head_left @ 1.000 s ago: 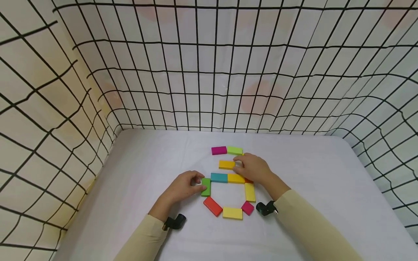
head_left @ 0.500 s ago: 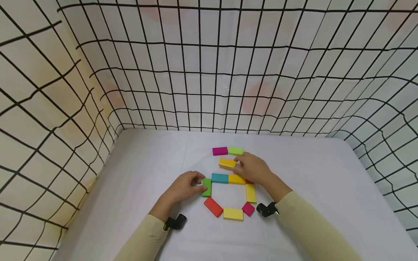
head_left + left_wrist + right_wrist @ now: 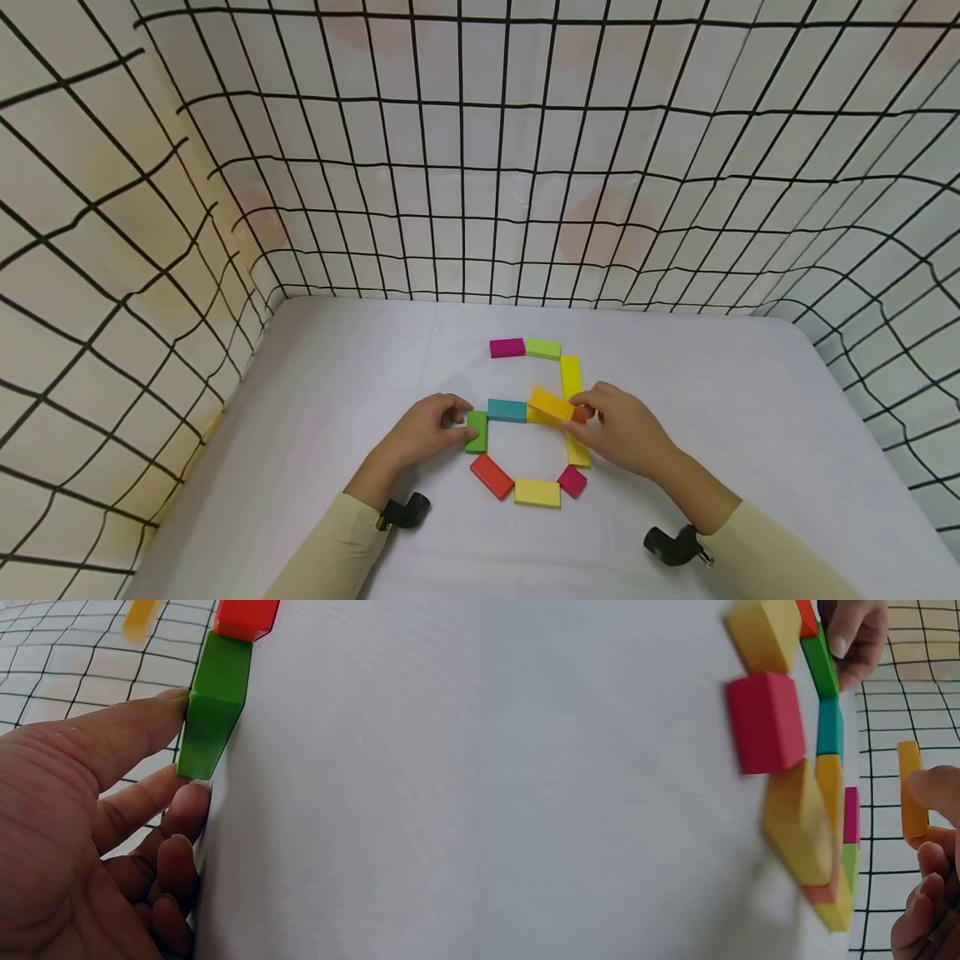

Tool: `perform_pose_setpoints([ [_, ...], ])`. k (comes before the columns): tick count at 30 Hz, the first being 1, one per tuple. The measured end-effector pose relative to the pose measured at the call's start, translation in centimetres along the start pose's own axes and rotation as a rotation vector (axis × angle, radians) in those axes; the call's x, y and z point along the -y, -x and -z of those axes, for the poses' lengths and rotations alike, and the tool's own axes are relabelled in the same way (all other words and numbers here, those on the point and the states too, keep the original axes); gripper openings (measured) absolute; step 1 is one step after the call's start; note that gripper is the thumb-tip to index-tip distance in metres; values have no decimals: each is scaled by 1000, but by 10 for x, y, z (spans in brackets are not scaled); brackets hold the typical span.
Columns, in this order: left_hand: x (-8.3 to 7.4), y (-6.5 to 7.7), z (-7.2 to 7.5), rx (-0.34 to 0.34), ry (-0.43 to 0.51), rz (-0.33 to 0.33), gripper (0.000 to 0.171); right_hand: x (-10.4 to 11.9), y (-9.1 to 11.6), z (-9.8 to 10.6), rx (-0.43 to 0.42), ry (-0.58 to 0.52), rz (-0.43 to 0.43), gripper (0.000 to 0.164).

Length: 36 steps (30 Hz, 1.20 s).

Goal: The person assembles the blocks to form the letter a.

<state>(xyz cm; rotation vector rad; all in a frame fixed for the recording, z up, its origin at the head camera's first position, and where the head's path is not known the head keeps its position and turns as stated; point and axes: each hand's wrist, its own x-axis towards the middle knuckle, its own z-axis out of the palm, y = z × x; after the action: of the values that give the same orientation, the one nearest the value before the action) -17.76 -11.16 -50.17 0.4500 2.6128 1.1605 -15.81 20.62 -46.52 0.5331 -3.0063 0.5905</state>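
In the head view my right hand (image 3: 628,432) pinches an orange-yellow block (image 3: 550,405) between thumb and fingers. The right wrist view shows this block (image 3: 908,761) raised above the row of blocks. It overlaps another orange-yellow block lying below it, partly hidden. My left hand (image 3: 422,430) has its thumb and index finger at a green block (image 3: 477,433), which lies on the white surface; the left wrist view shows the thumb on one edge of the green block (image 3: 219,682) and a fingertip at its end. A teal block (image 3: 507,410) lies right of the green one.
A red block (image 3: 492,477), a pale yellow block (image 3: 537,492), a small magenta block (image 3: 572,481) and a yellow block (image 3: 577,452) continue the loop. Farther back lie a magenta block (image 3: 507,347), a lime block (image 3: 543,348) and a yellow block (image 3: 571,375). Black wire mesh (image 3: 480,200) surrounds the table.
My right hand has lifted the orange-yellow block and brought it toward me and to the right, uncovering the far yellow block. The left hand stays at the green block.
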Motion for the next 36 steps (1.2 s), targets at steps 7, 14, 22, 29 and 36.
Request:
perform_pose_setpoints([
  [7, -2, 1, 0, 6, 5, 0, 31, -17, 49, 8, -20, -46, -41, 30],
  [14, -1, 1, -1, 2, -1, 9, 32, -34, 88, 13, -8, -67, -68, 29],
  [22, -1, 3, -1, 0, 3, 21, 32, -56, 116, 10, 48, -171, -15, 25],
  [29, -1, 3, -1, -13, 0, 15, 32, -50, 118, -6, 147, -36, -3, 33],
  [36, -3, 2, -1, -10, 3, 25, 33, -44, 114, -11, 156, -7, -11, 38],
])
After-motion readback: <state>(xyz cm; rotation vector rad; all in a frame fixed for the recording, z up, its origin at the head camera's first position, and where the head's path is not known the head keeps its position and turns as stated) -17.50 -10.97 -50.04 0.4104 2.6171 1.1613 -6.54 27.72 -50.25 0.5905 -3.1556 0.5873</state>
